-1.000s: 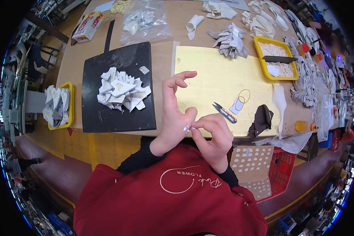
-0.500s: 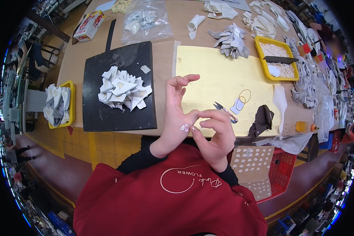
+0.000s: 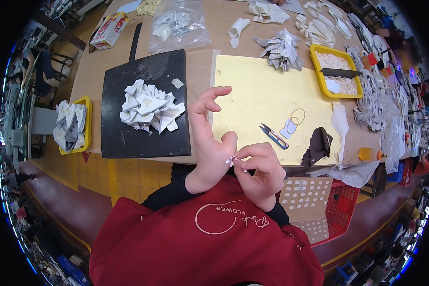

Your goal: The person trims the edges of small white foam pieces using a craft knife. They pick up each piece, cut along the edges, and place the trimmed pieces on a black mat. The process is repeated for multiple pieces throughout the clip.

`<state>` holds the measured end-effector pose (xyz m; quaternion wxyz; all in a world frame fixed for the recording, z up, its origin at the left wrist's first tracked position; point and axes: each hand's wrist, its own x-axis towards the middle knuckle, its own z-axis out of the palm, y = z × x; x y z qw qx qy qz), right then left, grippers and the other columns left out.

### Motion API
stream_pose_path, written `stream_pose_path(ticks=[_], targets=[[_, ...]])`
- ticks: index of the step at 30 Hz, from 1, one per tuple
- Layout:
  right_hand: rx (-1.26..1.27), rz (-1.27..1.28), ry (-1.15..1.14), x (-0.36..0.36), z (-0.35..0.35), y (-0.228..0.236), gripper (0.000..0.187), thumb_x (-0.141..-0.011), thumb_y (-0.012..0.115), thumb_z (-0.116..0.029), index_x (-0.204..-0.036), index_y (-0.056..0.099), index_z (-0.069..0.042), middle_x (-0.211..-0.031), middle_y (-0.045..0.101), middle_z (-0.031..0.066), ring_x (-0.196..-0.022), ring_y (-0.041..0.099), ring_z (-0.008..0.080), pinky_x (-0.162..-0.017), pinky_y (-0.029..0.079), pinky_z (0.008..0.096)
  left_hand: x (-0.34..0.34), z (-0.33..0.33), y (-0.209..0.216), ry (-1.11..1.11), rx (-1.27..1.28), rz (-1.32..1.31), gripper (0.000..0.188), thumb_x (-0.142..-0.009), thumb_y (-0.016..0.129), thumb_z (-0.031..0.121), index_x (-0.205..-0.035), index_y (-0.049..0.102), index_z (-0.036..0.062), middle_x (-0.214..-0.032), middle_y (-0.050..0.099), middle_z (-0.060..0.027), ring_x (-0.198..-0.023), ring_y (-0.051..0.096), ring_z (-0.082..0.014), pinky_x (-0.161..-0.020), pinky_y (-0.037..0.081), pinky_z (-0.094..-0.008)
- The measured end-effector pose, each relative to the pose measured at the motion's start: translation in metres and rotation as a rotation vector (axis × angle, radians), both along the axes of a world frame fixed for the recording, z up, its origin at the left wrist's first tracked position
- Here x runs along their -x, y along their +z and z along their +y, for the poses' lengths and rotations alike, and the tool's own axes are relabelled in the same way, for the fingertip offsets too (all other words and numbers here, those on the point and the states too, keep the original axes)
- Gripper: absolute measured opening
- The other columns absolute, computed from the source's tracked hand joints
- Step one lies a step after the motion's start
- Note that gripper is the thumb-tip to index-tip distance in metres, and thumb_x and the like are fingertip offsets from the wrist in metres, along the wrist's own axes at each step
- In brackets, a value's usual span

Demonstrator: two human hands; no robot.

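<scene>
My left hand point(image 3: 209, 138) is raised above the near table edge, palm turned inward, fingers curved and apart with nothing between them. Small shiny pale pieces point(image 3: 229, 161) lie on the skin by the base of its thumb. There my right hand point(image 3: 261, 174) pinches thumb and forefinger together at the pale pieces; exactly what sits between the fingertips is too small to name. Just beyond the right hand, thread snips point(image 3: 274, 136) lie on the yellow sheet point(image 3: 252, 90), next to a white tag point(image 3: 288, 128) and a rubber band point(image 3: 298, 116).
White cut pieces point(image 3: 150, 107) are heaped on a black board point(image 3: 114, 138) at left. A yellow tray point(image 3: 88, 125) stands beyond it. At right are a dark cloth point(image 3: 319, 145), another yellow tray point(image 3: 321, 81) and an orange-capped bottle point(image 3: 365, 153). A red crate point(image 3: 342, 205) stands below.
My left hand has shifted slightly left, and its thumb has parted from my right forefinger. My right fingertips have closed together at the pale pieces. Another person's hand appears at the far edge.
</scene>
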<state>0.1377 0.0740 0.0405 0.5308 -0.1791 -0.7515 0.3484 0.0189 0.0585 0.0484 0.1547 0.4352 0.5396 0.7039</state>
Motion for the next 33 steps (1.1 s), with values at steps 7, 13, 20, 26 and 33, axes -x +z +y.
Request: stream_pose_path(ticks=[7,13,20,26,33], targets=[[0.037,0.045,-0.026,0.003,-0.005,-0.001,0.033,-0.067,0.073,0.011,-0.089,0.057,-0.007,-0.087,0.069,0.0085,-0.069,0.062,0.0198,-0.059,0.047,0.0275,0.002,0.001,-0.002,-0.001,-0.08,0.018,0.057,-0.055,0.041,-0.015,-0.105,0.033,0.0101,-0.124,0.048,-0.0207,-0.123,0.043,-0.0309,-0.111,0.023,-0.044],[0.076,0.083,0.018,0.004,-0.007,-0.002,0.032,-0.07,0.073,0.013,-0.086,0.053,-0.007,-0.086,0.068,0.0102,-0.064,0.06,0.0181,-0.055,0.046,0.0256,0.004,-0.002,-0.004,-0.006,-0.128,0.013,0.062,-0.052,0.043,-0.016,-0.106,0.032,0.0128,-0.127,0.045,-0.0209,-0.125,0.042,-0.0298,-0.112,0.018,-0.0443],[0.038,0.159,0.021,0.007,-0.005,-0.004,0.035,-0.069,0.073,0.014,-0.089,0.052,-0.006,-0.085,0.068,0.0115,-0.066,0.06,0.0183,-0.054,0.046,0.0247,0.003,-0.002,-0.004,-0.019,-0.112,-0.023,0.063,-0.051,0.043,-0.015,-0.106,0.031,0.0127,-0.126,0.045,-0.0204,-0.125,0.042,-0.0291,-0.112,0.018,-0.0448],[0.079,0.153,0.029,0.007,-0.007,-0.005,0.036,-0.069,0.073,0.014,-0.09,0.052,-0.007,-0.086,0.068,0.0116,-0.068,0.06,0.0189,-0.055,0.046,0.0253,0.003,-0.001,-0.003,-0.026,-0.121,-0.043,0.063,-0.052,0.043,-0.015,-0.106,0.032,0.0127,-0.126,0.045,-0.02,-0.125,0.041,-0.0285,-0.112,0.018,-0.0442],[0.041,0.148,0.034,0.007,-0.005,-0.006,0.037,-0.068,0.074,0.012,-0.092,0.053,-0.008,-0.085,0.068,0.01,-0.068,0.06,0.0201,-0.059,0.047,0.0276,0.0,0.0,0.003,0.011,-0.081,-0.046,0.057,-0.055,0.041,-0.014,-0.106,0.031,0.0098,-0.123,0.048,-0.0209,-0.121,0.044,-0.0292,-0.11,0.024,-0.0427]])
